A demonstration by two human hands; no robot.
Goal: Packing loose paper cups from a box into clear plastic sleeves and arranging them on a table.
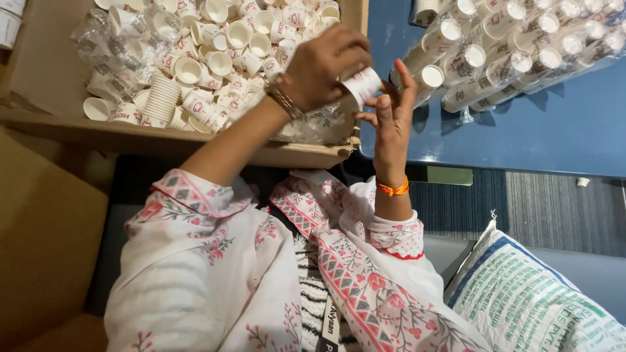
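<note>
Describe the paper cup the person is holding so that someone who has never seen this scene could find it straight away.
Start at the open cardboard box full of loose white paper cups, left of the blue table. At the box's right edge, the left hand grips one small white cup with red print, the right hand beside it. It alone is lifted and held.

— Lying at lower right? 
— Woven sack [535, 300], white with green and blue print. 
— Above that? 
— Striped grey carpet [515, 208], then blue table [521, 130] bearing plastic-wrapped cup sleeves [508, 58]. 
— At left? 
— Plain brown cardboard [45, 248].
</note>
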